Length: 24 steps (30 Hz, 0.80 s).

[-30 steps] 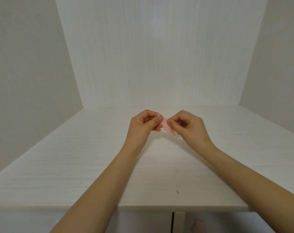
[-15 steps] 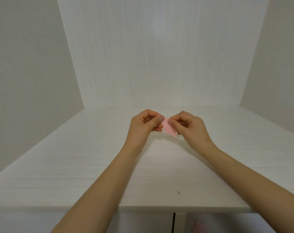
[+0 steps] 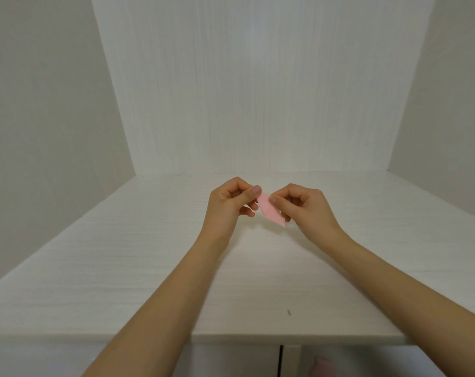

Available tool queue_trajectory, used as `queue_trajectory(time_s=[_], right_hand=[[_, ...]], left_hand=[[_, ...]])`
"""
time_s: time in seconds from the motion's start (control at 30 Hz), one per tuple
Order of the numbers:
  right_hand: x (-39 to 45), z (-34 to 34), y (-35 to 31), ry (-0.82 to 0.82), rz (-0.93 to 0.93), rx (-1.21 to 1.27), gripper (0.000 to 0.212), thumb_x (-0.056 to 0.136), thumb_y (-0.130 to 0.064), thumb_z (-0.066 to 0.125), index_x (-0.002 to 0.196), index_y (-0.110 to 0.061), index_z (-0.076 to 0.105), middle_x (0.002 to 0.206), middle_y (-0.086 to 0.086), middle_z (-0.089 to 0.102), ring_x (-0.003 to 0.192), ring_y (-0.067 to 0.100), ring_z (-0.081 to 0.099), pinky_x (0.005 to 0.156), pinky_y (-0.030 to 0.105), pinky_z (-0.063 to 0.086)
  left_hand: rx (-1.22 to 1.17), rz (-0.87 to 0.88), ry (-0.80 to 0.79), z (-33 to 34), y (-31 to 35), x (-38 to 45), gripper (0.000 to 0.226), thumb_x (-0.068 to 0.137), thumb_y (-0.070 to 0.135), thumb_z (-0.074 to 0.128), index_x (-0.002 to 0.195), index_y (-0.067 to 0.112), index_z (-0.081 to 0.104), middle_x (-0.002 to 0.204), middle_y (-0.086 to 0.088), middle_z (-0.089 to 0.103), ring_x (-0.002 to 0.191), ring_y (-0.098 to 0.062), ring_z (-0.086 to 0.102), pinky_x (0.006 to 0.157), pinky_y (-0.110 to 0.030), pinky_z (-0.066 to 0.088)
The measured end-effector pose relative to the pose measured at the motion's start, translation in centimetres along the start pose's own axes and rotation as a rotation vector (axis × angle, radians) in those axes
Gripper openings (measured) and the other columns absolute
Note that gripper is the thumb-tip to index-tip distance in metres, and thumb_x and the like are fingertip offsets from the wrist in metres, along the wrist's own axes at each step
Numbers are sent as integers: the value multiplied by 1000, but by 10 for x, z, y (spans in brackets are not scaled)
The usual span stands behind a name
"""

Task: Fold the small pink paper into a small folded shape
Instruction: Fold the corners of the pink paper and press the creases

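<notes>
Both our hands on the pink paper [image 3: 270, 210], held above the white tabletop [image 3: 122, 254]

L to R: our left hand [image 3: 228, 205] pinches its upper end w/ thumb & fingers curled, the narrow folded strip slants down-right, our right hand [image 3: 304, 205] pinches its middle

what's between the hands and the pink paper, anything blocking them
Nothing visible. The left hand and right hand both already pinch the pink paper, held above the white table.
</notes>
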State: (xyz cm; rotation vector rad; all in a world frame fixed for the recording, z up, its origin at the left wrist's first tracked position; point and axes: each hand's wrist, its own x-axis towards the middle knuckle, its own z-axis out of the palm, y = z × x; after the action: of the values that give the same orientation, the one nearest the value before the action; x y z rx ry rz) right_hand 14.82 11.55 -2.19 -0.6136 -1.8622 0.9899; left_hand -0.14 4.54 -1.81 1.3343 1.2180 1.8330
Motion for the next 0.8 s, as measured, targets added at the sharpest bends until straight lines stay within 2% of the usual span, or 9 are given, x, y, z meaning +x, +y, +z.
queue_trajectory(time_s=[0.17,0.37,0.5,0.57,0.67,0.8], right_hand=[[-1,-2,-2,11,9,54,14,89,-8,62,78,-4,70,73,5,66,53,6,53,56,17,44],[0,-1,-2,-15,32,63,17,89,-7,62,74,-8,70,58,-12,63,52,6,52,55,16,43],[1,-2,-1,-6,37,79,17,89,-7,61,74,-3,68,54,-12,60,51,8,50,55,16,42],[1,-3,0,2,37,85,16,89,-7,62,76,-1,69,54,-11,60,51,9,50,56,16,42],[1,-2,1,-3,41,88,16,89,-6,61,75,0,68,51,-11,58,50,9,49,55,15,41],[1,-2,1,0,47,98,17,89,-7,61,74,-3,68,52,-10,58,52,10,49,56,16,42]], left_hand=[[5,-34,-33,1,-2,0,13,90,11,62,87,-2,64,79,-6,66,65,-15,58,55,-25,48],[30,-35,-2,-1,-3,2,12,89,5,62,77,1,63,76,-9,65,61,-14,56,57,-24,47],[1,-100,-66,1,-3,0,10,89,6,63,80,3,61,76,-7,65,64,-15,59,56,-25,49],[12,-118,-97,2,-3,0,13,88,5,63,75,7,60,77,-7,65,65,-15,61,57,-25,49],[54,-92,-79,1,-4,1,20,87,4,64,69,9,57,78,-4,67,64,-15,61,56,-24,47],[61,-116,-73,1,-4,0,16,87,8,65,72,8,61,73,-4,66,65,-15,61,56,-24,46]])
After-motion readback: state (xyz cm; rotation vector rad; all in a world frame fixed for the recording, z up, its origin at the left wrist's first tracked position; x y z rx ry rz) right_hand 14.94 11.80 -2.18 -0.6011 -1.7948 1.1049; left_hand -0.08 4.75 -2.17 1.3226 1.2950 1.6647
